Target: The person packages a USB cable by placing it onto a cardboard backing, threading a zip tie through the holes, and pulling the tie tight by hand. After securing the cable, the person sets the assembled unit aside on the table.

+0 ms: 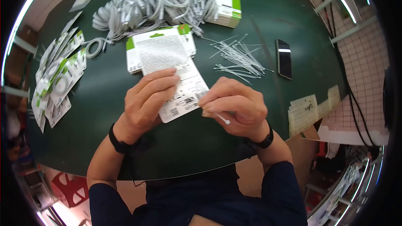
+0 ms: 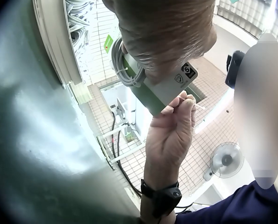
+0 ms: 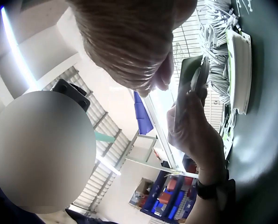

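Note:
The left hand (image 1: 151,96) grips a white printed card (image 1: 161,54) with a green top edge, its text side up in the head view. A coiled grey cable (image 2: 125,70) lies against the card's green face (image 2: 150,101) in the left wrist view. At the card's lower right edge, the right hand (image 1: 236,106) pinches a thin white tie (image 1: 224,119), whose small head sticks out below the fingers. The right fingertips touch or nearly touch the card's edge; which of these cannot be told.
Behind the hands lie a heap of grey cables (image 1: 159,2), a box of cards (image 1: 226,6) and a card stack (image 1: 133,56). Carded cables (image 1: 60,83) spread at the left. Loose white ties (image 1: 240,58), a phone (image 1: 284,60) and taped paper (image 1: 303,113) are at the right.

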A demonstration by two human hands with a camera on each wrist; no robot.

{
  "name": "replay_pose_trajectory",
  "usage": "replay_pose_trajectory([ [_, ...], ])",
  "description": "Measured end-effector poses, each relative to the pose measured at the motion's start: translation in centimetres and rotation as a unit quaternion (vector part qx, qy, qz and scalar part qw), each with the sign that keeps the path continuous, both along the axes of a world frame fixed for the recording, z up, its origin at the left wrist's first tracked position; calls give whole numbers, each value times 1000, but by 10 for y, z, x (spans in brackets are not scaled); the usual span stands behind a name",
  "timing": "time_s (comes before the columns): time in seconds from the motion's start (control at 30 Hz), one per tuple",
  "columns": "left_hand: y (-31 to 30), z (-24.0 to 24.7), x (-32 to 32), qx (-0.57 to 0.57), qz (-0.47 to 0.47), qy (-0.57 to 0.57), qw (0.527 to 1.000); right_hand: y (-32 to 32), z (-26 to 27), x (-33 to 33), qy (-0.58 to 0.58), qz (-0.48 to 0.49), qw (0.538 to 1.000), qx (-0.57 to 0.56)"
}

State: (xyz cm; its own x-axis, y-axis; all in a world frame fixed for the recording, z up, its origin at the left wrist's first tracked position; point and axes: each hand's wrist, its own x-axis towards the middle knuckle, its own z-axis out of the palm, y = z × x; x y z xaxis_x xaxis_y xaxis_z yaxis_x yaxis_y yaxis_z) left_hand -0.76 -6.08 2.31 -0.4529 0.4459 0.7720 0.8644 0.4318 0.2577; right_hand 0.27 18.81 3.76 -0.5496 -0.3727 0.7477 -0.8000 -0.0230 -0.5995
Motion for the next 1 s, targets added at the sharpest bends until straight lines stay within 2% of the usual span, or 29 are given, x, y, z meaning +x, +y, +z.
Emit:
replay_pose_trajectory([
  [0.2, 10, 2, 11, -18, 23, 8, 1000, -6, -9, 0, 32, -21, 998, -50],
  [0.37, 15, -3, 10, -28, -6, 5, 1000, -12, -24, -9, 106, -117, 987, -22],
  [0.6, 13, -7, 10, 4, 10, -39, 999, -18, -29, -14, 172, -151, 974, 7],
  [0.77, 20, -3, 9, 8, -3, -34, 999, -14, -22, -15, 178, -155, 972, 7],
  [0.9, 22, 0, 11, 14, 21, -57, 998, -16, -18, -12, 184, -155, 971, 14],
  [1.0, 22, 0, 10, 20, 19, -53, 998, -21, -23, -16, 173, -172, 969, -33],
])
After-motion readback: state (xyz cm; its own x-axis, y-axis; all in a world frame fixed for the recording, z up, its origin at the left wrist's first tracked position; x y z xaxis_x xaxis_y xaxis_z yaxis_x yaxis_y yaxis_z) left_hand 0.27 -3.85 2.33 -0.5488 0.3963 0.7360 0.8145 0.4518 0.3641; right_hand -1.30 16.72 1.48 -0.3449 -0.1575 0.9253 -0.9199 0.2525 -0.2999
